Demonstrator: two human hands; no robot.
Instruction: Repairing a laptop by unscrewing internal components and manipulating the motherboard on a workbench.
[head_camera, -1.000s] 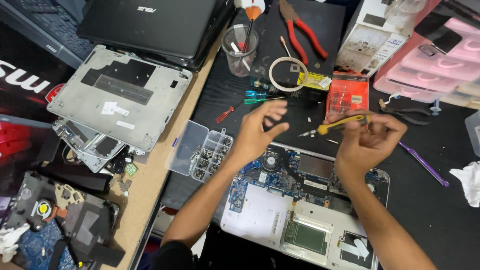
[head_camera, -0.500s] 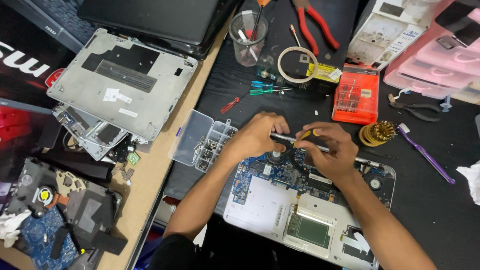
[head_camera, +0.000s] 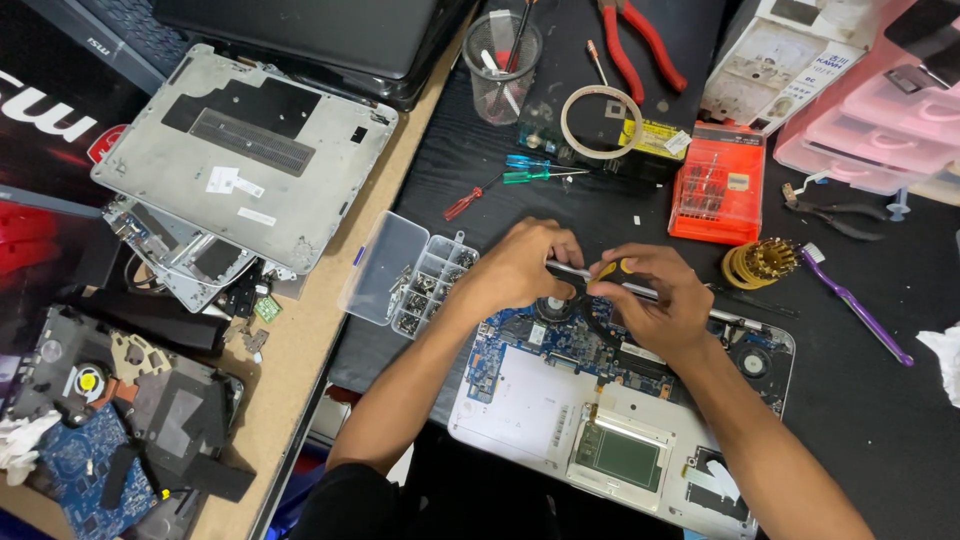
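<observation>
1. Opened silver laptop chassis (head_camera: 520, 400) with blue circuit board bared, lying directly beneath the grip; bottom cover already off, board not yet lifted out.
2. Clear compartmented screw box (head_camera: 415, 282), just left of the grip.
3. Left hand (head_camera: 515, 268) and right hand (head_camera: 655, 300), both clenched around the yellow-and-black-handled screwdriver (head_camera: 612, 277), held level above the board.

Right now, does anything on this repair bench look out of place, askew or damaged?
Nothing looks spilled or broken. The detached grey laptop bottom cover lies askew on other stripped parts at the bench's left. The clear screw organizer sits open by the left hand. Both hands hold a screwdriver over the exposed laptop motherboard; the right hand grips its handle.
</observation>
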